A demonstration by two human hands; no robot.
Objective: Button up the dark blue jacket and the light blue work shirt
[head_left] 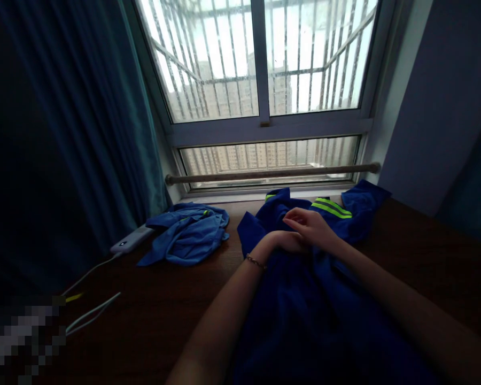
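Observation:
A dark blue work jacket [288, 305] with yellow-green reflective stripes lies on the brown wooden surface in front of me and runs down toward my body. My left hand [291, 240], with a bracelet at the wrist, is bent over the jacket. Its fingers curl down into the cloth, and their tips are hidden beneath the other hand. Crossing just above it, my right hand [310, 227] has its fingers drawn together and pointing left, close over the jacket. Whatever may be between those fingers cannot be made out.
A crumpled lighter blue garment [190, 232] lies to the left. Beside it are a white power strip [132, 239] and pale cables [92, 313]. Behind stand a barred window [260, 80] with a low rail [272, 174] and a blue curtain [104, 123].

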